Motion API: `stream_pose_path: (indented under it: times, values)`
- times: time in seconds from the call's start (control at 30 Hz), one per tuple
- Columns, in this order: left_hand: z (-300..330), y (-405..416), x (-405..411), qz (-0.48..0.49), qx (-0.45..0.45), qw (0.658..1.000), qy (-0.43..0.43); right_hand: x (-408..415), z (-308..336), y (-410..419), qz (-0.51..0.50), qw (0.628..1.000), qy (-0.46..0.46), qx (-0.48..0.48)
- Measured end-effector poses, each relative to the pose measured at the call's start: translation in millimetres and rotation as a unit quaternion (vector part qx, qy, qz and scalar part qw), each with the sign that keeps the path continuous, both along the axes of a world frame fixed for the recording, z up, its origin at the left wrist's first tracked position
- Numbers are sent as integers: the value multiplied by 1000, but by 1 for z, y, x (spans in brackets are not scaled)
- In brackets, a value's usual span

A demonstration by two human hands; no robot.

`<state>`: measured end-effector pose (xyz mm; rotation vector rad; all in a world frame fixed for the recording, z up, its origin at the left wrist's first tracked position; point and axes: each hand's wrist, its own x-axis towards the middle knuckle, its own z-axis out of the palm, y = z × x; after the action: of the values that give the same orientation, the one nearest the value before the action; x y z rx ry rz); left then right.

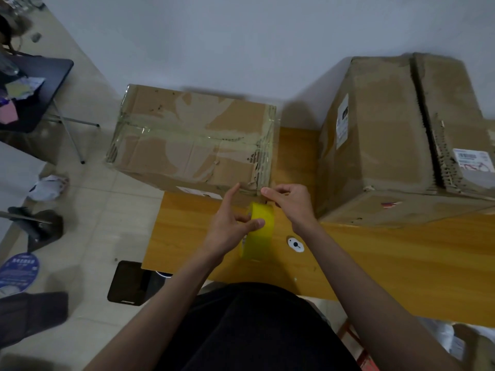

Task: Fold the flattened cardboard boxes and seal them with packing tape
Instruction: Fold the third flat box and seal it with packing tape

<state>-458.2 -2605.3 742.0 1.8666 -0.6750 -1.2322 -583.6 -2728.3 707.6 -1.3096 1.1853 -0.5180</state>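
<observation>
Left hand (230,223) holding yellow tape roll (259,231), right hand (289,202) pinching tape end

A single wide-angle head-mounted view looks forward and steeply down from above the person's torso, with both forearms entering from the bottom edge and the hands close below the lens at frame centre. The view faces a white wall (241,36) across a wooden table (388,253), with tiled floor (101,204) visible to the left. Straight edges bow toward the frame borders; there is no second view to share any part of the scene.
</observation>
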Motion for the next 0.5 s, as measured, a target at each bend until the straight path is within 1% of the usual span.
stream_pose_path:
  times: [0.17, 0.27, 0.4, 0.5]
  values:
    - [-9, 15, 2, 16, 10, 1000, 25, 0, -4, -3, 24, 998, 12, -50]
    - [-13, 19, 5, 22, 8, 999, 24, 0, -9, 1, 28, 992, 26, -124]
    - [-12, 17, 7, 26, 0, 999, 32, 2, -10, 0, 35, 962, 93, -255]
    - [-8, 15, 8, 20, -3, 999, 49, 4, -6, -4, 44, 942, 132, -305]
